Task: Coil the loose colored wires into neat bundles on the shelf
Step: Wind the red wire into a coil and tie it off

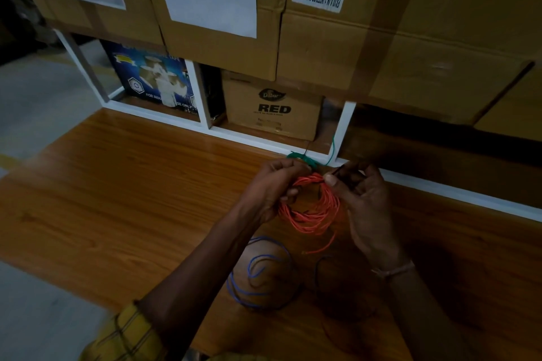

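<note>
Two hands up over the wooden shelf (117, 184), left hand (272, 187) and right hand (363, 202) both curled round one orange coil (311, 211), one green wire (302, 159) at the back edge, one loose blue wire (258, 272) nearer the front.

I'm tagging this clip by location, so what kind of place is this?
Probably a storeroom or warehouse: stacked taped cartons marked handle with care, more boxed goods in white shelving, and a wooden shelf serving as a work surface.
</note>
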`<control>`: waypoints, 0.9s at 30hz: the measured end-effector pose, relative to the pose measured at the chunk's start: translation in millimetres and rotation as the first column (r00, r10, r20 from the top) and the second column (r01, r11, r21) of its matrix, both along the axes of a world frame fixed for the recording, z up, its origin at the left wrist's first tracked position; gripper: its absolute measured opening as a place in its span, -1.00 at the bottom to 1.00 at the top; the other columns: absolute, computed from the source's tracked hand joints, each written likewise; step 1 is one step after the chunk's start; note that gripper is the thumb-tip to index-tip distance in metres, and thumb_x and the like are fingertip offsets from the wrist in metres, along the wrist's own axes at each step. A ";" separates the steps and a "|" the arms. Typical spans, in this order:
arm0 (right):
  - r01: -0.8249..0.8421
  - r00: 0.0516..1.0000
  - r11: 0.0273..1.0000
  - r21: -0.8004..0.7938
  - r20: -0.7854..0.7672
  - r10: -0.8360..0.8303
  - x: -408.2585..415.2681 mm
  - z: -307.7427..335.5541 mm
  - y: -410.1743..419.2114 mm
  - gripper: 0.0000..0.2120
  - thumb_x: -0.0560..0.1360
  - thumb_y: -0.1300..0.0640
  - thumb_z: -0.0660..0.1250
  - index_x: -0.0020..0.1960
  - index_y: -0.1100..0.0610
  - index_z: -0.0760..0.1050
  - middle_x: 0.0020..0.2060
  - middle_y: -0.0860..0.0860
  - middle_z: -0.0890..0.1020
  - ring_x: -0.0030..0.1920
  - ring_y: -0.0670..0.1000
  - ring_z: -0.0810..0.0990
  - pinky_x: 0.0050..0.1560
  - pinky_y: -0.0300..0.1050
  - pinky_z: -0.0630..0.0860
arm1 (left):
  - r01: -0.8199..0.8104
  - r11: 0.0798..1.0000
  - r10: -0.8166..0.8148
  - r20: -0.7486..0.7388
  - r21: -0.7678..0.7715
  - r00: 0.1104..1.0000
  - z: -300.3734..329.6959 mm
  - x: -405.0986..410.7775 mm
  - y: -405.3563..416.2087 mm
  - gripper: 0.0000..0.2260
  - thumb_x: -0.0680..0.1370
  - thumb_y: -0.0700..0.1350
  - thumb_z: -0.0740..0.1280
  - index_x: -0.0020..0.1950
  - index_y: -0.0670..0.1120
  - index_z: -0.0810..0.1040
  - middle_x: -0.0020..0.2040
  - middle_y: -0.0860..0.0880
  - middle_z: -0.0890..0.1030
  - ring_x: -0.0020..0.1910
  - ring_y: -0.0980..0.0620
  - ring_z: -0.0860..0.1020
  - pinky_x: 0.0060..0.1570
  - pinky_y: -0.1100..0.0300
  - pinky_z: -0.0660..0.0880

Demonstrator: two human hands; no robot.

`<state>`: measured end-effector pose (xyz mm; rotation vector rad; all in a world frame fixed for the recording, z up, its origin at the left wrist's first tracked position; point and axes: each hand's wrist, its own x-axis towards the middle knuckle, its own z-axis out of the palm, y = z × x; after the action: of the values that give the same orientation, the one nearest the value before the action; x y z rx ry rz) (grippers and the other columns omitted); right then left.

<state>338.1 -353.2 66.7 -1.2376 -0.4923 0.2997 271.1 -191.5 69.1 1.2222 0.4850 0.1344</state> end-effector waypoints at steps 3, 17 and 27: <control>-0.038 0.999 0.999 -0.016 0.003 0.038 4.2 2.0 -2.9 -0.69 0.35 0.22 0.56 0.00 0.12 0.50 -0.09 0.16 0.67 0.03 0.14 0.67 0.13 0.03 0.58 | -0.030 1.000 0.030 0.000 -0.005 1.000 -0.4 0.7 -2.3 -0.89 0.65 -0.25 0.35 -0.04 -0.20 0.64 -0.36 -0.07 0.49 -0.59 0.15 0.30 -0.65 0.33 0.20; -0.110 0.957 0.990 0.092 -0.258 0.130 8.3 10.8 -0.8 -0.82 0.40 0.24 0.49 -0.04 0.13 0.56 -0.17 -0.01 0.65 -0.14 -0.07 0.61 -0.12 -0.21 0.57 | -0.089 0.996 0.088 0.041 0.031 0.995 1.8 -2.5 -8.6 -0.83 0.64 -0.27 0.37 -0.15 -0.14 0.54 -0.32 -0.09 0.52 -0.59 0.15 0.32 -0.64 0.32 0.22; 0.346 0.935 0.911 -0.224 0.166 -0.314 -5.8 21.3 14.3 -0.86 0.48 0.30 0.50 -0.01 0.11 0.66 -0.12 -0.07 0.71 -0.08 -0.15 0.70 -0.07 -0.29 0.61 | -0.138 0.988 0.131 0.104 0.072 0.986 8.5 -4.1 -18.5 -0.97 0.63 -0.22 0.41 0.00 -0.17 0.64 -0.17 -0.11 0.64 -0.49 0.14 0.44 -0.53 0.33 0.34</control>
<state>332.2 -338.9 87.9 -1.5688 -0.3502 -0.0083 267.0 -210.0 77.6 1.2532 0.4795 0.3303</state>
